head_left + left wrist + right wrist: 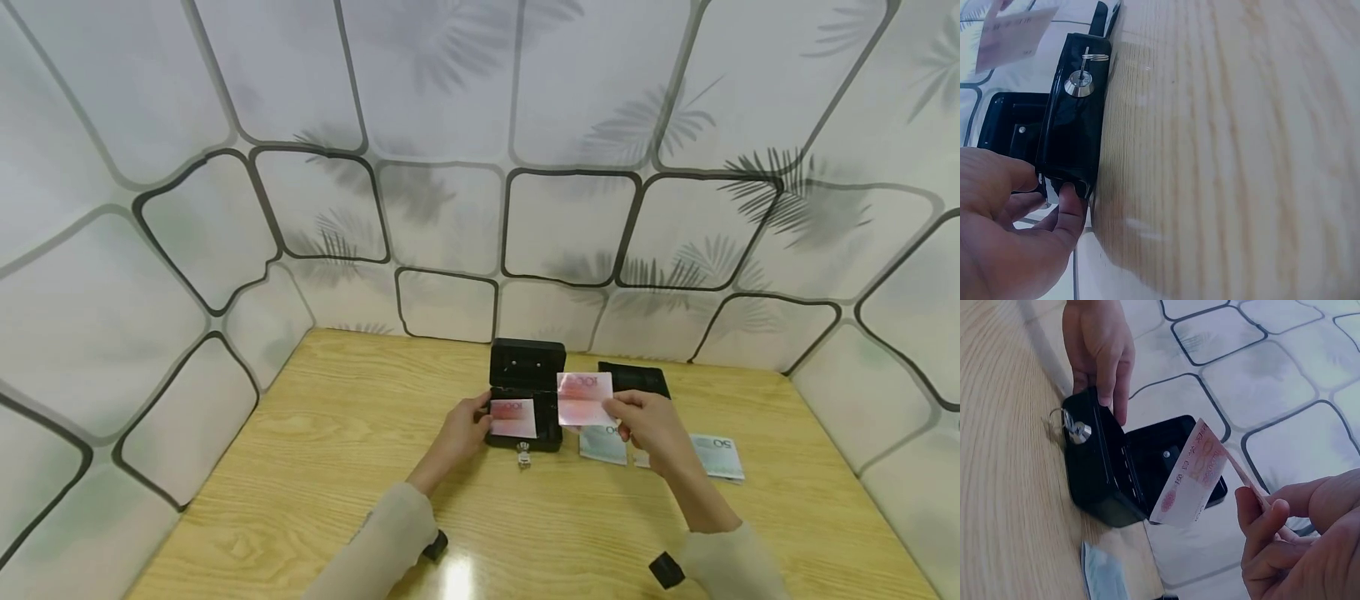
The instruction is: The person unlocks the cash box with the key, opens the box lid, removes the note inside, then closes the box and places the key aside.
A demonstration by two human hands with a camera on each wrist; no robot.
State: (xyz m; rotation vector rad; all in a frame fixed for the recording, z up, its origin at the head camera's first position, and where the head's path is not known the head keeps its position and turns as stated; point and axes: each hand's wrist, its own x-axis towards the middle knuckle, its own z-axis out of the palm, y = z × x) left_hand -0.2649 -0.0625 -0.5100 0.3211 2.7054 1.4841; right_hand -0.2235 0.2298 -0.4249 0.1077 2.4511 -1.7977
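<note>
A small black cash box (550,435) stands on the wooden table with its lid raised at the back. One pink 100 banknote (513,418) lies inside, on the left. Keys on a ring (1093,57) hang from the silver lock (1079,431) on the front. My left hand (459,433) grips the box's left wall, its fingertips at the rim in the left wrist view. My right hand (651,423) pinches a folded pink 100 banknote (585,398) by its right edge. This note is held up just right of the box and overlaps its side in the head view.
Blue-green banknotes (603,447) lie on the table right of the box, with more 50 notes (717,457) farther right. Behind them is a flat black wallet-like item (637,377). A patterned curtain (450,217) closes off the table's back and sides.
</note>
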